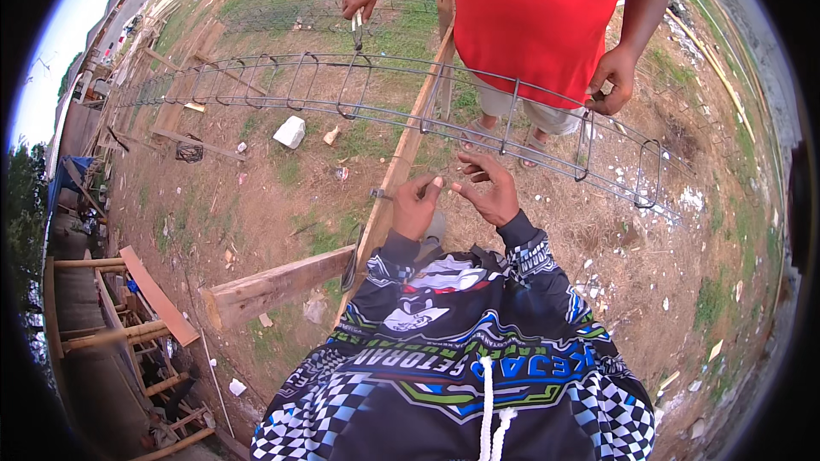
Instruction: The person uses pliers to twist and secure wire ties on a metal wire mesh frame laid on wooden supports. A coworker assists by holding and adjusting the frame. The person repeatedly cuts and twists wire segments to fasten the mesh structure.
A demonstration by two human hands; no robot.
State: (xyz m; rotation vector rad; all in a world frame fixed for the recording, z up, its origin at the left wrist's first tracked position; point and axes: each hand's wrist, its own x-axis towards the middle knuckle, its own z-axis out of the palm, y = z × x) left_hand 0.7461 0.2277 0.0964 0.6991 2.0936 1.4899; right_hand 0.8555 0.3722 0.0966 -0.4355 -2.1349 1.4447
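Note:
My left hand (pixel 416 207) is in front of my chest, its thumb and index finger pinched together. Whatever is between them, if anything, is too small to make out. Close to its right, my right hand (pixel 489 190) has thumb and fingers apart, with nothing visible in it. Just beyond both hands, a long rebar cage (pixel 504 149) with square stirrups lies across a wooden beam (pixel 401 166). On the cage's far side stands a co-worker in a red shirt (pixel 538 17). One of that person's hands holds pincers (pixel 357 32); the other touches the cage near a stirrup.
A thick timber (pixel 282 284) meets the beam at my left. Beside the beam is a dark curved object (pixel 351 258). A white block (pixel 290 132) and pale rubble (pixel 692 199) lie on the ground. More steel cages stand behind, and planks (pixel 158 294) at lower left.

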